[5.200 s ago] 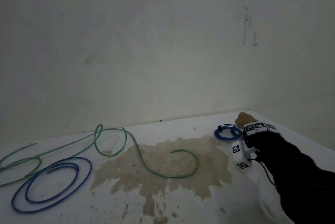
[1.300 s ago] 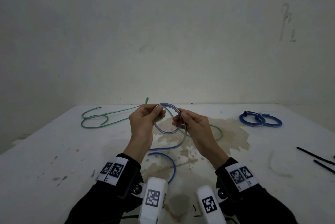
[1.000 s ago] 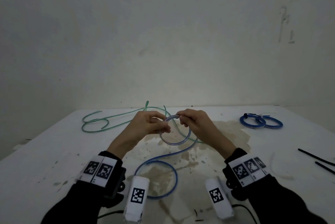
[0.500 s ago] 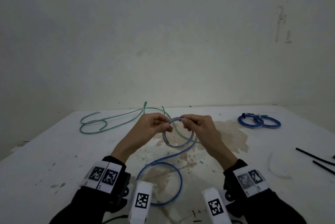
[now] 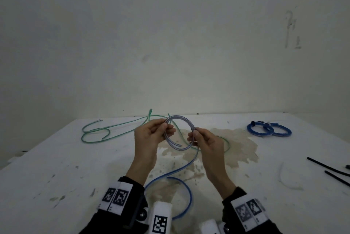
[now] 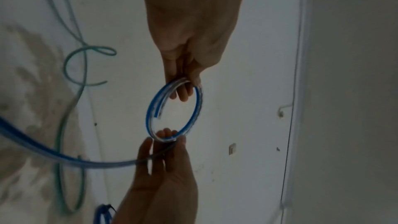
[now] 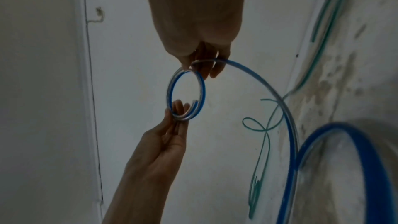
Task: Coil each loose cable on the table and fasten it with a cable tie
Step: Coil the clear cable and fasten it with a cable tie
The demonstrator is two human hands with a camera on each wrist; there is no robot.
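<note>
With the left hand and right hand both pinching the blue cable ring above the brown stain, keep each new loop the same size and hold tight.

I work in a bare, dim room, more makeshift workspace than home: a plain scuffed wall rises behind my white table, whose top is chipped and blotched with a big brown stain. Loose cables and black ties lie about.
</note>
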